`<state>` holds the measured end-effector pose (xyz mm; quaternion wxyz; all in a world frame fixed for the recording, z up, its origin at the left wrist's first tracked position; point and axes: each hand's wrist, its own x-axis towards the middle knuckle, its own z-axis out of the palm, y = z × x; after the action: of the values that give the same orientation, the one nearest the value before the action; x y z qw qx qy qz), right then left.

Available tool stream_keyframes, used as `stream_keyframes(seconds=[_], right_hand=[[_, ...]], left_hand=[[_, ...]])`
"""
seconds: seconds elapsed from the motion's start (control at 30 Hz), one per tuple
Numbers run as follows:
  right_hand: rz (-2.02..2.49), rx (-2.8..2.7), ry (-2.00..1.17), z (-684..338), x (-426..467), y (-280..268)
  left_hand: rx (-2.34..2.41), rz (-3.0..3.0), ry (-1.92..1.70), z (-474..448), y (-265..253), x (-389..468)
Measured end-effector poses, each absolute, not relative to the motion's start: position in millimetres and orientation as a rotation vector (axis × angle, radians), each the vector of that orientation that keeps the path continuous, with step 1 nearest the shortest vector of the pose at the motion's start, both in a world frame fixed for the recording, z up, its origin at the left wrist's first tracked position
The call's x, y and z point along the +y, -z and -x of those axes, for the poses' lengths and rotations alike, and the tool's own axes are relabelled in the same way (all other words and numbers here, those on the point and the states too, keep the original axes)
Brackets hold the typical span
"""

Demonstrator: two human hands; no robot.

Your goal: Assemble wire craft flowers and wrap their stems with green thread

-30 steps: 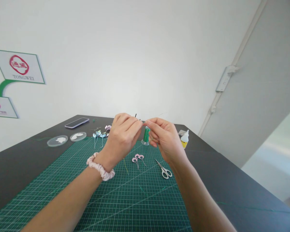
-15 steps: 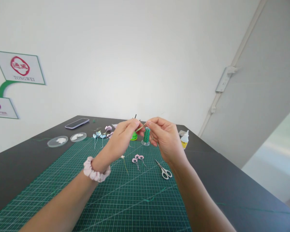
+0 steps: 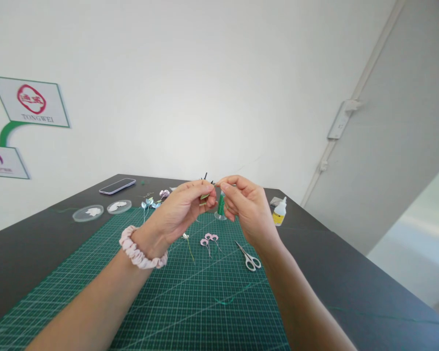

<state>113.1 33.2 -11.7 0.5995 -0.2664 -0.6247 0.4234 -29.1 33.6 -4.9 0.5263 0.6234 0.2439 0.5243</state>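
Observation:
My left hand, with a pale scrunchie at the wrist, pinches a thin green strand whose far part is hidden by the fingers. Fingertip to fingertip with it, my right hand is closed in a pinch on the strand's other end, which is too fine to see clearly. Behind the hands stands a spool of green thread, partly covered. On the cutting mat below lie pink looped petals on wire stems, a small white flower on a stem and white-handled scissors.
Blue leaf-like pieces and purple flowers lie at the mat's far left. Beyond are two clear dishes with white pieces and a phone. A glue bottle stands at right. Loose green thread lies on the mat.
My left hand has rolled so that more of its palm side and curled fingers show. The green strand between the hands is now less visible. My right hand stays nearly in place.

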Motion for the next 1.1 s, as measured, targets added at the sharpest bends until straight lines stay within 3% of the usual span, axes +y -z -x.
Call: stream_keyframes(seconds=[0.17,0.8,1.1], right_hand=[[0.638,-1.454,-1.052,-111.2,33.0,11.9],[0.705,-1.551,-0.775,-110.6,30.5,9.2],[0.725,-1.565,-0.648,-109.8,25.9,8.7]], left_hand=[[0.565,-1.483,-1.286,27.9,3.6,33.7],[0.604,-1.604,-1.351,23.3,2.7,29.9],[0.872,-1.925,-1.646,21.7,5.9,30.5]])
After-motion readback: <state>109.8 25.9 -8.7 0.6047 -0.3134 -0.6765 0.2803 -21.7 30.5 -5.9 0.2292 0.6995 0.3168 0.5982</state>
